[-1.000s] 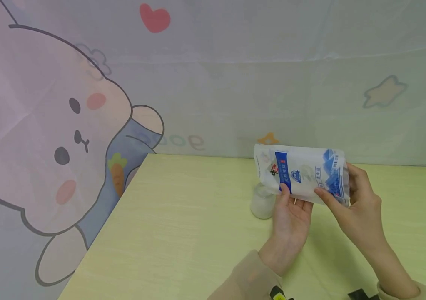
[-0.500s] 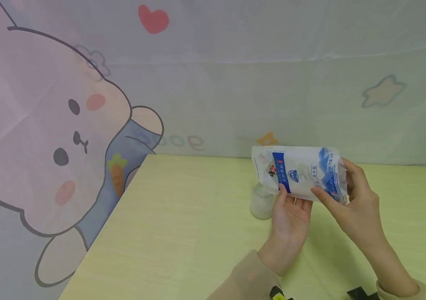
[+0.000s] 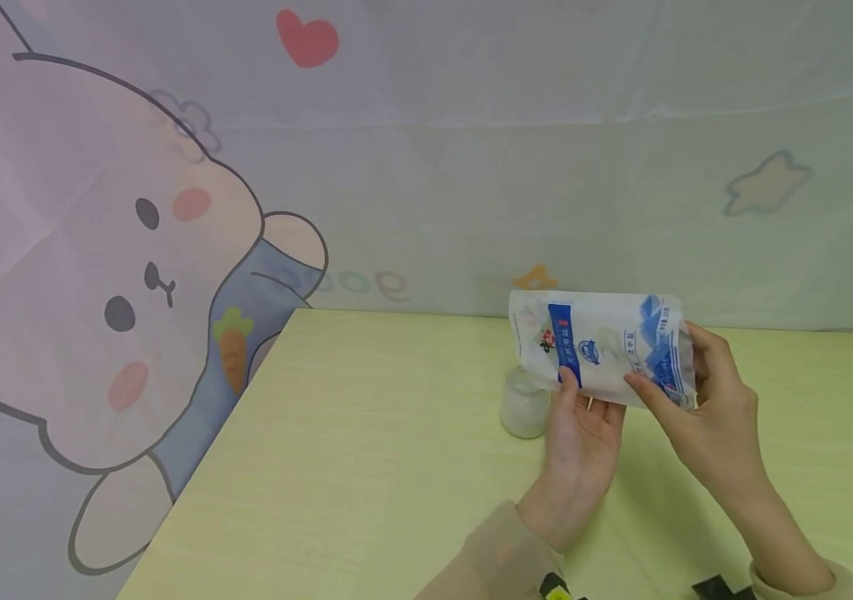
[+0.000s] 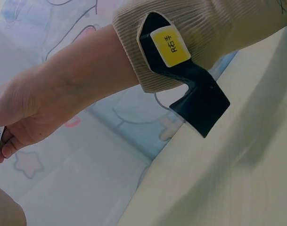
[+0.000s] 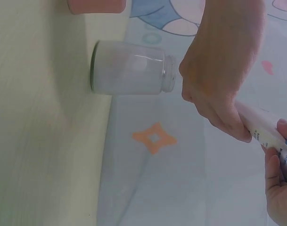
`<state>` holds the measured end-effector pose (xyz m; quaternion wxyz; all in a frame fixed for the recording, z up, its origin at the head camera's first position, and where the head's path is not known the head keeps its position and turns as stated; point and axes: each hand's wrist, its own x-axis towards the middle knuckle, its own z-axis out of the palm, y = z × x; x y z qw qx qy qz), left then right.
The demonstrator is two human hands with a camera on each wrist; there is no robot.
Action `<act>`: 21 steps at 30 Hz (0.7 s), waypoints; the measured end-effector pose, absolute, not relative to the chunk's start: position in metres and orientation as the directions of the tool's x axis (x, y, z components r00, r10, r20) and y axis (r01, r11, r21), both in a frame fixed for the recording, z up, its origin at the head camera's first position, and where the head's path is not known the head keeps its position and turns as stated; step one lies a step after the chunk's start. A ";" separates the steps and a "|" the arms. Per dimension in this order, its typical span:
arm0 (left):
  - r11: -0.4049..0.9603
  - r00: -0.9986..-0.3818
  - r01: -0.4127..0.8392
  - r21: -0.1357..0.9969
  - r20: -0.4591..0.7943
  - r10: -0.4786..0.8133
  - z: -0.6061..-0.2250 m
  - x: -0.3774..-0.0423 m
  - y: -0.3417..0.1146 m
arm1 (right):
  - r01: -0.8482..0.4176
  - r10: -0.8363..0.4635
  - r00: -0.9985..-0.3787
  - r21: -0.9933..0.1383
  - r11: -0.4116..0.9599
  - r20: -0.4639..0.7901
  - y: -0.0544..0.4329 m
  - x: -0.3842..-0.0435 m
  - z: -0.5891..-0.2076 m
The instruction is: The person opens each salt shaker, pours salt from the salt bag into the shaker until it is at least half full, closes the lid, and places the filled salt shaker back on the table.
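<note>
A white bag of salt [image 3: 609, 342] with a blue band and printed blue mountains is held sideways above the table. My left hand [image 3: 579, 454] supports it from below, thumb on the front and fingers behind. At its right end my right hand [image 3: 719, 417] grips it, thumb in front and fingers round the back. Under the bag's left end stands a small glass jar [image 3: 524, 408], upright and lidless, whitish in look. The right wrist view shows the same jar [image 5: 129, 70] below my left hand [image 5: 218, 89], apart from the bag. Most of the bag falls outside both wrist views.
The pale yellow-green table [image 3: 366, 433] ends at its slanted left edge. Behind it hangs a cloth [image 3: 456, 183] printed with a rabbit, a heart and stars. Dark straps with yellow labels [image 4: 170, 45] sit near the cuffs.
The bag shifts slightly left and then slightly back right, with both hands keeping their grip. The jar stays where it is.
</note>
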<state>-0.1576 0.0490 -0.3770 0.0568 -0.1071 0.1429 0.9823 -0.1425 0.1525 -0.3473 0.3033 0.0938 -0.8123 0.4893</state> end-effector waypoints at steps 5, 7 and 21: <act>-0.949 -0.970 -0.144 0.282 -0.230 0.079 -0.377 -0.157 0.049 | -0.464 0.125 -0.800 -0.736 0.493 0.587 0.153 -0.142 -0.347; -0.947 -0.968 -0.150 0.285 -0.235 0.083 -0.377 -0.157 0.050 | -0.466 0.115 -0.802 -0.734 0.493 0.586 0.153 -0.142 -0.346; -0.948 -0.966 -0.168 0.270 -0.236 0.104 -0.379 -0.160 0.050 | -0.457 0.077 -0.816 -0.721 0.521 0.572 0.159 -0.144 -0.348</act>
